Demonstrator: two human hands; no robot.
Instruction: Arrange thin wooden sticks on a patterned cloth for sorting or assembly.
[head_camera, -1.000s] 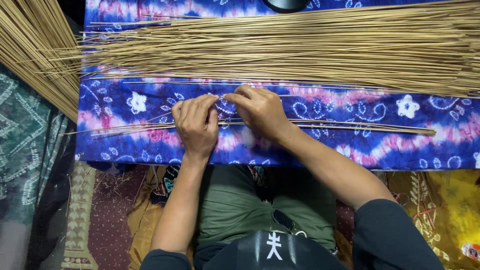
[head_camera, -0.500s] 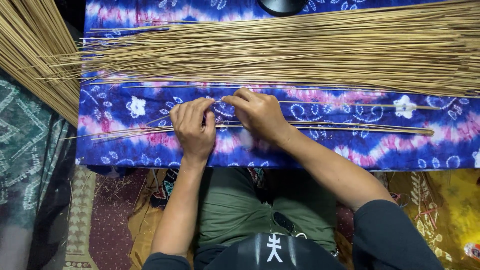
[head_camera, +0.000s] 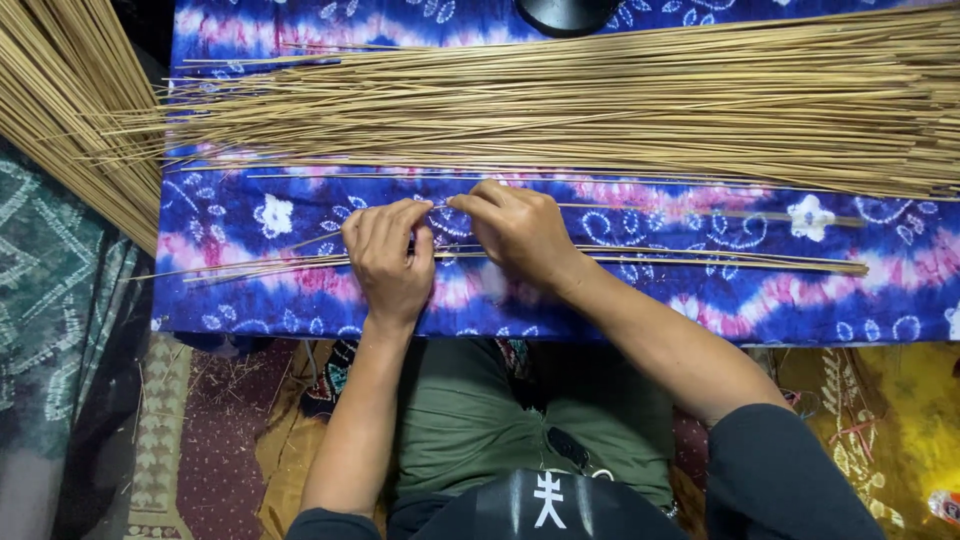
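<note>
Head view, looking straight down: my left hand (head_camera: 388, 258) lies knuckles up on the batik cloth (head_camera: 700, 300), fingers curled and closed down onto a thin row of sticks (head_camera: 700, 258) that runs left to right across the cloth beneath both hands. My right hand (head_camera: 515, 230) sits just beside it, the two nearly touching at the fingertips, its thumb and forefinger pinched together at the row; whether one stick or several sit in that pinch I cannot tell. The thin row extends from near the cloth's left edge, passes under my palms and ends short of the right edge, parallel to the near edge of the cloth. A few loose single sticks lie between this row and the large stick pile (head_camera: 620, 100), which spreads along the far half of the cloth from the left edge out past the right edge, well apart from my hands. A second bundle of sticks (head_camera: 70, 110) slants off the cloth's far left corner, over a green patterned fabric (head_camera: 50, 300). A dark round object (head_camera: 565, 12) is cut off by the picture's top at the far edge of the cloth. Below the near edge are my olive trousers (head_camera: 480, 420), a patterned mat (head_camera: 190, 440) at left and yellow fabric (head_camera: 900, 400) at right.
</note>
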